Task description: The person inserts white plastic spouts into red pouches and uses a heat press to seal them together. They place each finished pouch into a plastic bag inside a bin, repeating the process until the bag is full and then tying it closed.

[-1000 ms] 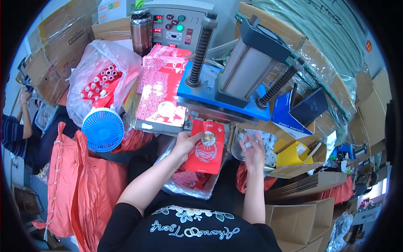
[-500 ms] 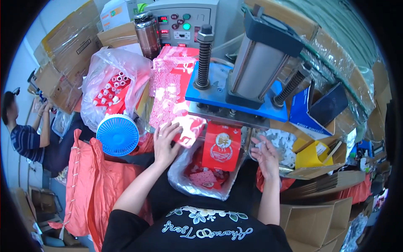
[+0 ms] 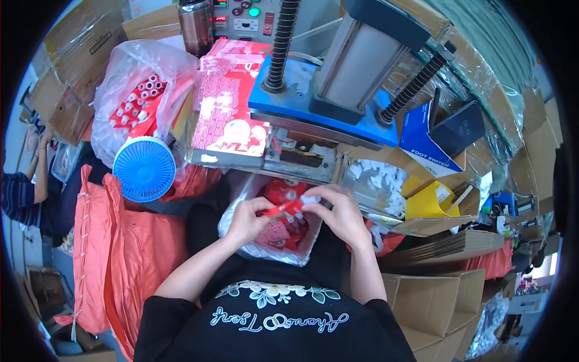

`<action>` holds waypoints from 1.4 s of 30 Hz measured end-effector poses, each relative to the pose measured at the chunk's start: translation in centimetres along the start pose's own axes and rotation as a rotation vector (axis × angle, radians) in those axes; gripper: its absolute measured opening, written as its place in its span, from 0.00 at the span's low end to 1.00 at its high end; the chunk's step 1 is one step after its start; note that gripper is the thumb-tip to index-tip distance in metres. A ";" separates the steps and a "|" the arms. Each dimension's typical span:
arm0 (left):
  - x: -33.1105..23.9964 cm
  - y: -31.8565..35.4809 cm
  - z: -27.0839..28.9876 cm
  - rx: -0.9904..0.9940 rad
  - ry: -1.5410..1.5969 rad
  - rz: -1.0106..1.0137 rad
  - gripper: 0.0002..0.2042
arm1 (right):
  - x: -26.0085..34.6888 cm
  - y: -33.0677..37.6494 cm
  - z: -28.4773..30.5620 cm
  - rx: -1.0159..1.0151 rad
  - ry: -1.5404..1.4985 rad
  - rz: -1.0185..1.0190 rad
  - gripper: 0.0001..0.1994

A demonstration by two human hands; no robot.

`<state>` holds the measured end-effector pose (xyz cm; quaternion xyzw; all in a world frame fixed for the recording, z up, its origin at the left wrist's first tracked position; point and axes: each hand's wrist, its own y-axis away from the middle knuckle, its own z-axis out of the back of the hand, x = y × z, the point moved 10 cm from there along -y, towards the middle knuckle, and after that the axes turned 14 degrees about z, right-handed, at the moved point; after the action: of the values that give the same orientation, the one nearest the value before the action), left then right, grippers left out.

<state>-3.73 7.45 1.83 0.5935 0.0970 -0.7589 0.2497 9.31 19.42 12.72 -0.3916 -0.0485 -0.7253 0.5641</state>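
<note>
Over a plastic-lined box (image 3: 301, 256), my two hands are close together. My left hand (image 3: 248, 220) pinches the edge of a red printed pouch (image 3: 278, 210), seen nearly edge-on. My right hand (image 3: 339, 211) has thumb and fingers closed on a small white plastic piece (image 3: 310, 200) at the pouch's right end. Whether the white piece sits inside the pouch opening, I cannot tell. Several red and pink pouches (image 3: 274, 234) lie in the box under my hands. Behind them stands a press (image 3: 322, 117) with a blue plate.
A stack of red and pink printed pouches (image 3: 220, 114) lies left of the press. To its right is a tray of white plastic pieces (image 3: 377, 184). A blue fan (image 3: 144, 169), a clear bag of spouted pouches (image 3: 151, 66) and a yellow container (image 3: 429, 200) stand around. Another person (image 3: 24, 193) works far left.
The red pouch has left the press's front edge and is between my hands. My left hand has come off the stack, and my right hand has moved inward with the white piece.
</note>
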 end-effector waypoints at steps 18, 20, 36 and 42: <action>0.9 -3.3 -3.7 0.188 0.098 0.147 0.12 | -5.2 0.8 -1.8 -0.025 -0.497 -0.223 0.17; 1.1 -4.7 -3.0 0.115 0.198 0.257 0.16 | -6.6 0.6 0.3 -0.206 -0.297 -0.124 0.22; -5.3 -8.2 7.0 -0.275 -0.267 0.208 0.22 | -14.6 4.5 5.3 -0.385 0.342 -0.243 0.10; -0.3 -3.2 9.9 -0.532 -0.614 -0.266 0.18 | -15.4 5.8 4.8 -0.579 -0.138 -0.272 0.09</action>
<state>-13.75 5.88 4.35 0.2375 0.2862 -0.8745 0.3115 17.63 31.87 4.28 -0.5741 0.0700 -0.7493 0.3227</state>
